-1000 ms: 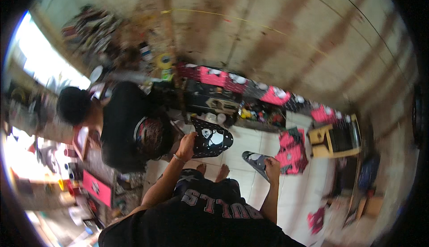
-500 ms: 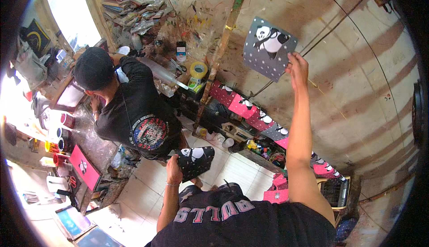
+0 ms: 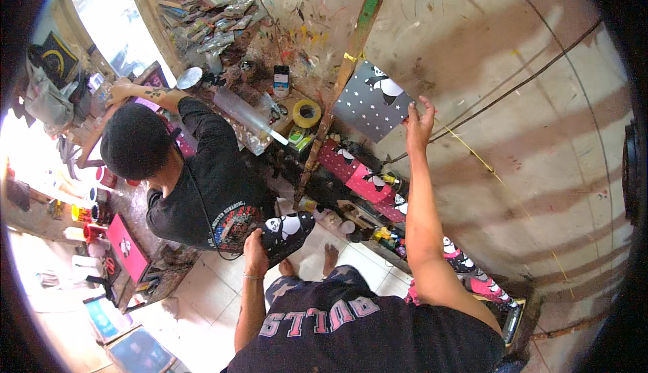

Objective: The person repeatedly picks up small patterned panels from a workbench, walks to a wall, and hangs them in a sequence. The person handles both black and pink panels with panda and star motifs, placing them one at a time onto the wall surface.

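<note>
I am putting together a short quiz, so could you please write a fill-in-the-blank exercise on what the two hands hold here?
1. The right hand holds a grey starred panel up against the ____.
2. The left hand holds a ____ panel with a panda picture.
3. The roll of yellow tape lies to the ____ of the grey panel.

Missing words: wall; black; left

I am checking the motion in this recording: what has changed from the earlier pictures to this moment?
The right hand rose from low near the floor, where it held a dark flat item, up to the wall, and now holds a grey panda picture there. The left hand stays low, keeping its black panda picture. The person in black remains bent over the bench.
</note>
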A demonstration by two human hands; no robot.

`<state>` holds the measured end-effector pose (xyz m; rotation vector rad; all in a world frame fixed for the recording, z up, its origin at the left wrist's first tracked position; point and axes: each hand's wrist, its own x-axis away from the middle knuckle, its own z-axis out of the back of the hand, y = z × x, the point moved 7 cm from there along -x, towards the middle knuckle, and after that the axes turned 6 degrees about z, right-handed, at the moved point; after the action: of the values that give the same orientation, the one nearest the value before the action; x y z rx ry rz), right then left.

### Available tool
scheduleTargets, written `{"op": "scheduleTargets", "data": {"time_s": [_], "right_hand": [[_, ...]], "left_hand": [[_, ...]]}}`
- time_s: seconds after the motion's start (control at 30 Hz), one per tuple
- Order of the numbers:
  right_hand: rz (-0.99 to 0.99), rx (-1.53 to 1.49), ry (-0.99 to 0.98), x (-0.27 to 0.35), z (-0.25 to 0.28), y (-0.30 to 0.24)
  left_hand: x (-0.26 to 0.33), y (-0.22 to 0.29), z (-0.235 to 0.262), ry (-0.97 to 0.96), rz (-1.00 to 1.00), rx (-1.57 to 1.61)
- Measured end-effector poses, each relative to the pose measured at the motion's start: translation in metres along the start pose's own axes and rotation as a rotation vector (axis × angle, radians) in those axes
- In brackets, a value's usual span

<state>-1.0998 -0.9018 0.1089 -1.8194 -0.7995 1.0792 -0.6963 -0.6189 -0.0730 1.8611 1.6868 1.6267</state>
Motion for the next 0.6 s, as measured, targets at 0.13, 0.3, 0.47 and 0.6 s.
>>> {"op": "scheduleTargets", "data": {"time_s": [0.13, 0.3, 0.47, 0.6], "right_hand": [[0.192, 0.241, -0.117, 0.011, 0.027, -0.024], [-0.27, 0.436, -0.323, 0.111, 0.073, 0.01], [-0.2, 0.268, -0.49, 0.158, 0.088, 0.006], [-0.683, -0.257, -0.277, 0.138, 0.11, -0.004]], "left_hand": [[0.018, -0.002, -0.053, -0.013, 0.031, 0.065], [0.026, 0.026, -0.139, -0.265, -0.035, -0.181], [0.017, 0.045, -0.228, -0.371, -0.053, -0.328], [0.026, 0.073, -0.292, -0.276, -0.155, -0.828]]}}
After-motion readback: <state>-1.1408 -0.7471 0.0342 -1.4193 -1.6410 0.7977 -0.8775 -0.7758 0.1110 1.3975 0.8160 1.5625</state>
